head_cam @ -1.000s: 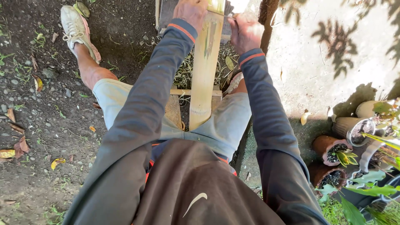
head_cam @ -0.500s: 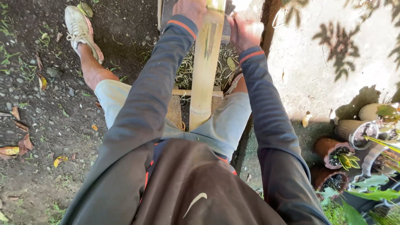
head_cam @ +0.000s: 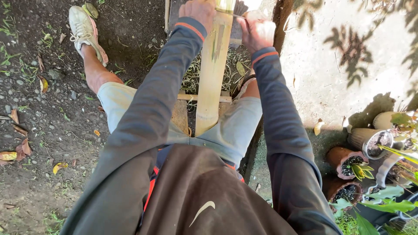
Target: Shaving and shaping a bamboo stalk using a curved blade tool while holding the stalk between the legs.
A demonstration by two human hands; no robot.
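Head view: at twelve o'clock your left hand [head_cam: 198,12] grips the stiff bamboo slat [head_cam: 212,74]; right hand [head_cam: 257,30] fingers closed (perhaps on a blade); hold near the top.

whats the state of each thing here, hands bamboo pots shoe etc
left hand: closed around the top of the bamboo
right hand: closed on a thin tool, its tip at the bamboo
bamboo slat: running lengthwise between the legs, partly stripped, green streak showing
shavings: piled on the ground under the slat
sneaker: on the left foot, laced, dirty
clay pots: lying tipped on their sides, soil inside
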